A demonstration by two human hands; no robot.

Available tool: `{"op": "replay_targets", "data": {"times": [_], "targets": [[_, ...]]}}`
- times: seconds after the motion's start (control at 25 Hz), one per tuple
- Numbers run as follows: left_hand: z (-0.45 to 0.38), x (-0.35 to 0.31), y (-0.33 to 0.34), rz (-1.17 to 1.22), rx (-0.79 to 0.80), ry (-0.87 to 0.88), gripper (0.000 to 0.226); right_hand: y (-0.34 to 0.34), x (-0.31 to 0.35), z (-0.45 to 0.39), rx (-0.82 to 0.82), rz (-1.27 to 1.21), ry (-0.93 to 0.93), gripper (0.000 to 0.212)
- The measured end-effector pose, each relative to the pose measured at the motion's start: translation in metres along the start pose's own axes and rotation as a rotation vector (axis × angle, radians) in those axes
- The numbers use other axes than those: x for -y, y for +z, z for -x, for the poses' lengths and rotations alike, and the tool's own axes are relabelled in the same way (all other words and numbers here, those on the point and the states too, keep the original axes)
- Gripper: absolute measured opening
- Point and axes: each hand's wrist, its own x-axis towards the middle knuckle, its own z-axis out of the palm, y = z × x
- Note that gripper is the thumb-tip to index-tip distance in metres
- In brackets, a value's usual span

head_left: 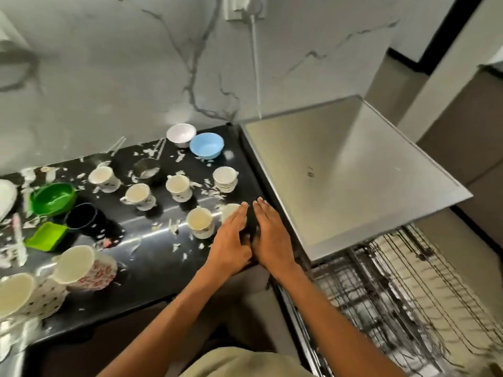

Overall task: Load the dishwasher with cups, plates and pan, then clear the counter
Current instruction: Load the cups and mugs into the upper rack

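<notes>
Head view: left hand (231, 242) and right hand (269, 235) flat, fingers straight, side by side on black counter (152, 257) near right edge. Left fingertips touch small white cup (230, 212). Steel dishwasher (348, 170) open beside counter's right edge, wire rack (381, 300) out.

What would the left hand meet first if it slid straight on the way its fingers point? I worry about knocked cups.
Probably the cup under the left hand's fingertips; contact is unclear.

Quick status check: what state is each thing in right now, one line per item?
Dishwasher rack: pulled out, looks empty.
Cups: upright on counter, not loaded.
Blue bowl: upright, empty.
Green bowl: upright on counter.
Counter: littered with scraps.
Left hand: flat, touching a cup.
Right hand: flat, empty.
</notes>
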Motion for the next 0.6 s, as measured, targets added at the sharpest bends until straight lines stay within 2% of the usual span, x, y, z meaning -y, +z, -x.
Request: {"op": "replay_targets", "data": {"times": [0.2,0.44,0.6], "targets": [[-0.003,0.049,-0.074,0.027,-0.125,-0.053,0.082,0.052,0.070,-0.037,0.046,-0.026,-0.076,0.059],[0.025,0.104,-0.143,0.025,-0.263,-0.153,0.081,0.109,0.144,-0.057,0.233,-0.035,-0.182,0.069],[0.055,0.127,-0.177,-0.025,-0.437,-0.271,0.078,0.147,0.182,-0.056,0.377,-0.053,-0.300,0.070]]}}
